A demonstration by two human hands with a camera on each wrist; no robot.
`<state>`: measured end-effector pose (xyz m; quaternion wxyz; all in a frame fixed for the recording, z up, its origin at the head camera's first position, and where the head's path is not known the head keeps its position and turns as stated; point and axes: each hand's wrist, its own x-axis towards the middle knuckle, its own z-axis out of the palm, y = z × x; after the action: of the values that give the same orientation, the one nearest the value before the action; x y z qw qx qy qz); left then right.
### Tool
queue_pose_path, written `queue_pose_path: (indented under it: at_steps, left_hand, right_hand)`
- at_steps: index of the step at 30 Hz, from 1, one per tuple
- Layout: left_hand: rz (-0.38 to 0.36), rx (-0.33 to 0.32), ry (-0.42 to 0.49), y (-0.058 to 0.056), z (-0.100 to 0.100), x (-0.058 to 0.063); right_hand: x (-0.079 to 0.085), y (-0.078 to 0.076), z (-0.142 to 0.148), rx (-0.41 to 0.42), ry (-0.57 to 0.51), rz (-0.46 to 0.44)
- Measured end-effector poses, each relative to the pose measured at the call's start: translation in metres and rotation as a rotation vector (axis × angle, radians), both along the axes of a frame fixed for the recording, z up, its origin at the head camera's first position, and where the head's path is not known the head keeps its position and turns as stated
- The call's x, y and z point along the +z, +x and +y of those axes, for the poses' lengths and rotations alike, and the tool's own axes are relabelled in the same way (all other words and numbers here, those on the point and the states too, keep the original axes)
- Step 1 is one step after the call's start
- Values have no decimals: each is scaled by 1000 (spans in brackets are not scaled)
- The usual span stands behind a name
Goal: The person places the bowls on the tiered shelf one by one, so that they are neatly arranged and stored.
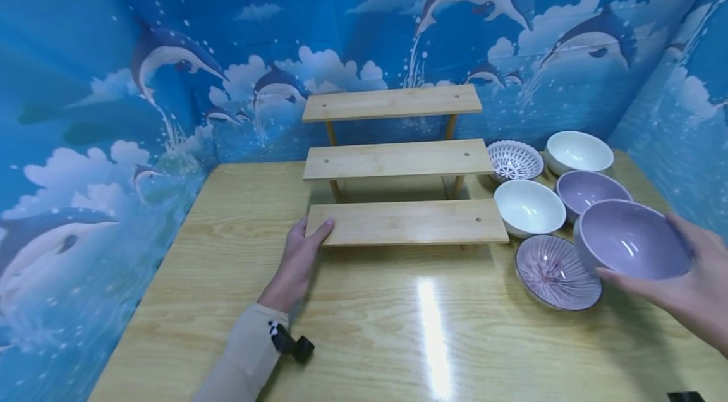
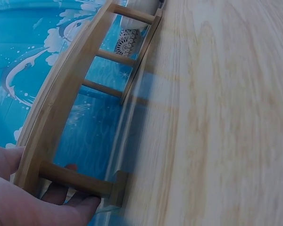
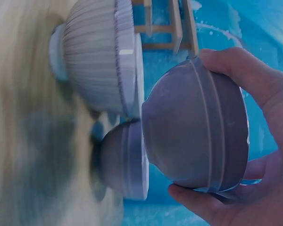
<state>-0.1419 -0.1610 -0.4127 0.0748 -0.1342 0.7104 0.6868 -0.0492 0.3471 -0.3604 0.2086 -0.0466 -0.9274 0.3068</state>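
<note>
A three-tier wooden shelf stands at the middle of the table. My left hand grips the left end of its lowest board, thumb on top; in the left wrist view the fingers curl beneath, by a wooden leg. Over at the right, my right hand holds a purple bowl by its sides, raised off the table. Below and left of that bowl sits a purple-streaked bowl. Behind it a second purple bowl stands beside a white bowl.
At the back right are a patterned openwork-look bowl and another white bowl. A blue dolphin-print backdrop rises behind and at both sides of the wood-grain table.
</note>
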Motion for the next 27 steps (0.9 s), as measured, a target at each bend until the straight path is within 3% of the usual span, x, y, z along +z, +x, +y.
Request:
queue_pose_path:
  at_steps: [4, 9, 19, 27]
  left_hand:
    - [-11, 11, 3, -1, 1, -2]
    - [-19, 12, 6, -2, 1, -3]
    - [-40, 16, 59, -5, 3, 0]
    - [-38, 15, 124, -8, 3, 1]
  right_hand:
    - [9, -1, -14, 4, 3, -88]
    - [19, -9, -31, 76, 5, -128]
    - [34, -32, -65, 241, -9, -70]
    - [42, -45, -88, 329, -6, -91]
